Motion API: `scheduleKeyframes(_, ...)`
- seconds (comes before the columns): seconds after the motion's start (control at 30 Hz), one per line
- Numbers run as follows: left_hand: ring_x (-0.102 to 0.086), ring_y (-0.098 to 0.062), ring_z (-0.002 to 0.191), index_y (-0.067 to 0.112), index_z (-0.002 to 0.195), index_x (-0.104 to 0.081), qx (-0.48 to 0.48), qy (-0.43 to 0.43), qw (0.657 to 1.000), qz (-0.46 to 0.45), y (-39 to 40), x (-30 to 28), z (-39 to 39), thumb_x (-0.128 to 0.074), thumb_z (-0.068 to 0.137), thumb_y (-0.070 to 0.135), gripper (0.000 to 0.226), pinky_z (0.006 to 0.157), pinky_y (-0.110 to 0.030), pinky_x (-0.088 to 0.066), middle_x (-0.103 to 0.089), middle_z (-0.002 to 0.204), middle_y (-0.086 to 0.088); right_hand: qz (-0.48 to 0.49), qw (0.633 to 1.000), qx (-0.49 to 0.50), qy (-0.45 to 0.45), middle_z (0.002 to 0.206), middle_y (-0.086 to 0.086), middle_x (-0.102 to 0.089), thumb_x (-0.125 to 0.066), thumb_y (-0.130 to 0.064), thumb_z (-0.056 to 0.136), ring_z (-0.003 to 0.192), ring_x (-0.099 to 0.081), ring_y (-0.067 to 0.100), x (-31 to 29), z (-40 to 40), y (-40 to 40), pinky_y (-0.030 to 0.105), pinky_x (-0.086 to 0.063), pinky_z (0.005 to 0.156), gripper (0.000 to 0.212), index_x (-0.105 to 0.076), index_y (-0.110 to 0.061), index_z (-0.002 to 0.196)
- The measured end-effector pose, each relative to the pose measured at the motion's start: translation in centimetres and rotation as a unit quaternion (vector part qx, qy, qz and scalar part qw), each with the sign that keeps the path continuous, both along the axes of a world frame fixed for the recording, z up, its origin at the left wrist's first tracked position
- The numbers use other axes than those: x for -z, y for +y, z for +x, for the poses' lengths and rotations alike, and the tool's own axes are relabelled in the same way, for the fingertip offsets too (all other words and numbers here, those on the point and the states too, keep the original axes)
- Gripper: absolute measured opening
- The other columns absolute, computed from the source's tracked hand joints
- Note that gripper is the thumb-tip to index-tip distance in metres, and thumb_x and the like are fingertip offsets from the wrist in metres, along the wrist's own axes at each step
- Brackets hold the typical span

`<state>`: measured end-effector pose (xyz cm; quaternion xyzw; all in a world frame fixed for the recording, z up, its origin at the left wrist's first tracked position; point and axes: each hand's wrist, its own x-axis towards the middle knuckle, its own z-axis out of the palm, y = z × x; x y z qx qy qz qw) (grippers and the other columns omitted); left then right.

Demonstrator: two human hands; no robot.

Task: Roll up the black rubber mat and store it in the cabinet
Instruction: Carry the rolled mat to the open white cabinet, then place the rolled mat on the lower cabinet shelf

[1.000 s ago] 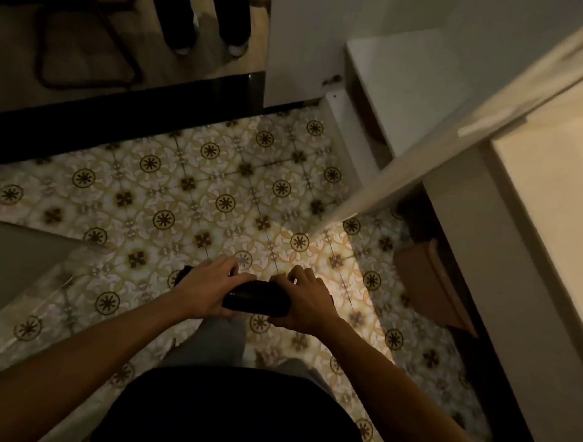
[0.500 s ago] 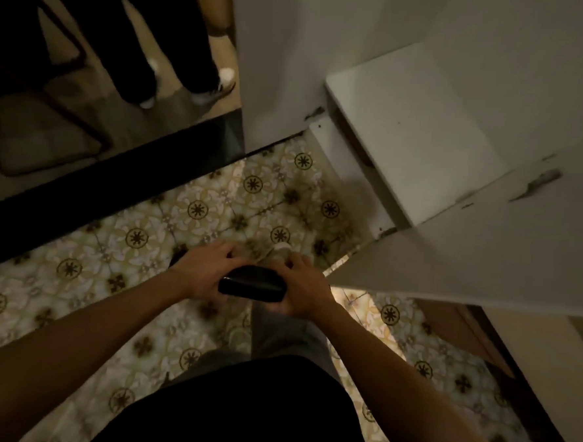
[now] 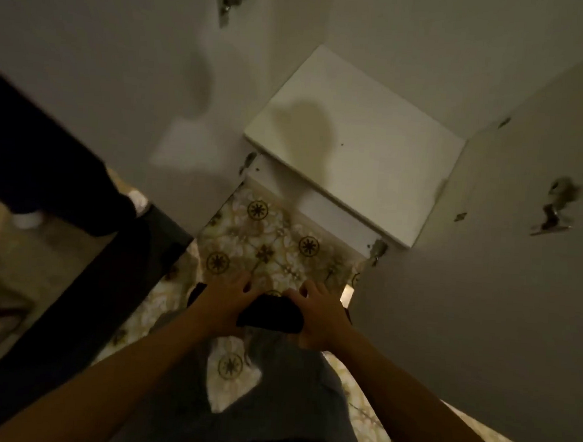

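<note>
Rolled mat point(image 3: 270, 317) between both hands, cabinet shelf point(image 3: 352, 146) ahead, open door point(image 3: 483, 301) right, probably another left

Both forearms reach forward and down, converging at the wrists. The left hand point(image 3: 225, 305) and right hand point(image 3: 318, 320) sit side by side, palms down, fingers curled closed around a mat point(image 3: 270, 317) between them.

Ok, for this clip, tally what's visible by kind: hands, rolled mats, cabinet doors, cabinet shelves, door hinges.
Hands: 2, left hand and right hand
Rolled black rubber mat: 1
Open white cabinet doors: 2, left door and right door
White cabinet shelf: 1
Metal door hinges: 2, and
Total: 8
</note>
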<state>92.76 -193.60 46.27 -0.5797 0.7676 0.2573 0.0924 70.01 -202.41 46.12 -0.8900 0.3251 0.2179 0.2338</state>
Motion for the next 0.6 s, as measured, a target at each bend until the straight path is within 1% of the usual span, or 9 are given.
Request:
scheduleKeyframes(0.03,-0.06,-0.037,0.099,0.015,0.129,-0.054,0.01,0.009,1.0,0.011,-1.5,2.0,1.0,-0.086,0.059,0.053,0.086,0.07,-0.039,-0.053,-0.057,0.117,-0.018,-0.004,1.0,0.008,0.003,0.135,0.009,-0.042,-0.074,-0.062,0.076,0.124,-0.04,0.032,2.0,0.7,-0.7,0.047,-0.045,0.099,0.085,-0.037,-0.033,0.146)
scheduleKeyframes(0.1,-0.047,-0.037,0.12,0.018,0.14,-0.04,0.032,-0.025,0.999,0.023,-4.4,7.3,2.9,-0.078,0.072,0.051,0.085,0.088,-0.045,-0.051,-0.044,0.136,-0.017,-0.013,1.0,0.025,0.007,0.141,0.012,-0.04,-0.071,-0.063,0.078,0.128,-0.039,0.034,6.8,2.3,-2.1,0.048,-0.044,0.102,0.085,-0.036,-0.032,0.148)
scheduleKeyframes(0.13,-0.042,-0.035,0.124,0.019,0.143,-0.035,0.051,-0.044,0.997,0.027,-6.0,10.2,3.9,-0.074,0.077,0.048,0.082,0.092,-0.046,-0.049,-0.039,0.14,-0.015,-0.02,0.999,0.033,0.009,0.143,0.013,-0.039,-0.071,-0.063,0.078,0.129,-0.039,0.035,9.5,3.1,-3.0,0.047,-0.044,0.102,0.084,-0.036,-0.03,0.148)
scheduleKeyframes(0.23,-0.036,-0.033,0.128,0.019,0.143,-0.032,0.107,-0.053,0.993,0.017,-11.1,18.9,6.6,-0.067,0.085,0.039,0.071,0.086,-0.043,-0.049,-0.034,0.142,-0.013,-0.015,0.998,0.068,0.002,0.139,0.011,-0.039,-0.069,-0.06,0.079,0.127,-0.039,0.034,18.4,5.5,-5.9,0.044,-0.045,0.096,0.08,-0.036,-0.029,0.144)
scheduleKeyframes(0.33,-0.04,-0.029,0.129,0.02,0.144,-0.033,0.161,-0.053,0.986,-0.004,-16.3,27.2,9.2,-0.067,0.085,0.034,0.07,0.084,-0.043,-0.051,-0.035,0.145,-0.009,-0.001,0.994,0.108,-0.03,0.13,0.008,-0.042,-0.068,-0.058,0.077,0.123,-0.04,0.031,27.2,7.5,-8.9,0.042,-0.049,0.089,0.076,-0.038,-0.029,0.14)
scheduleKeyframes(0.4,-0.039,-0.027,0.13,0.021,0.143,-0.034,0.186,-0.048,0.981,-0.015,-19.9,32.3,10.7,-0.07,0.083,0.036,0.072,0.086,-0.043,-0.051,-0.036,0.144,-0.007,-0.008,0.991,0.132,-0.037,0.128,0.008,-0.042,-0.06,-0.062,0.072,0.122,-0.042,0.032,32.6,8.7,-11.5,0.041,-0.048,0.089,0.078,-0.04,-0.028,0.139)
scheduleKeyframes(0.47,-0.038,-0.026,0.13,0.021,0.145,-0.032,0.198,-0.044,0.979,-0.036,-23.5,37.0,11.8,-0.071,0.081,0.044,0.079,0.089,-0.043,-0.049,-0.036,0.144,-0.006,-0.033,0.989,0.142,-0.029,0.135,0.011,-0.041,-0.051,-0.071,0.065,0.124,-0.043,0.035,37.4,9.9,-14.6,0.041,-0.046,0.094,0.087,-0.039,-0.028,0.14)
scheduleKeyframes(0.53,-0.042,-0.025,0.128,0.021,0.145,-0.032,0.202,-0.043,0.977,-0.062,-26.7,40.8,12.6,-0.072,0.077,0.051,0.084,0.09,-0.041,-0.047,-0.038,0.142,-0.004,-0.071,0.988,0.133,-0.031,0.136,0.012,-0.042,-0.061,-0.071,0.07,0.122,-0.045,0.035,41.3,10.7,-18.1,0.043,-0.047,0.094,0.083,-0.04,-0.027,0.137)
scheduleKeyframes(0.6,-0.047,-0.023,0.12,0.022,0.14,-0.035,0.2,-0.044,0.975,-0.087,-29.5,43.6,13.4,-0.075,0.072,0.054,0.085,0.086,-0.038,-0.047,-0.043,0.136,-0.001,-0.1,0.987,0.114,-0.047,0.126,0.008,-0.046,-0.07,-0.065,0.071,0.113,-0.049,0.032,44.0,11.4,-21.3,0.041,-0.048,0.087,0.077,-0.041,-0.027,0.132)
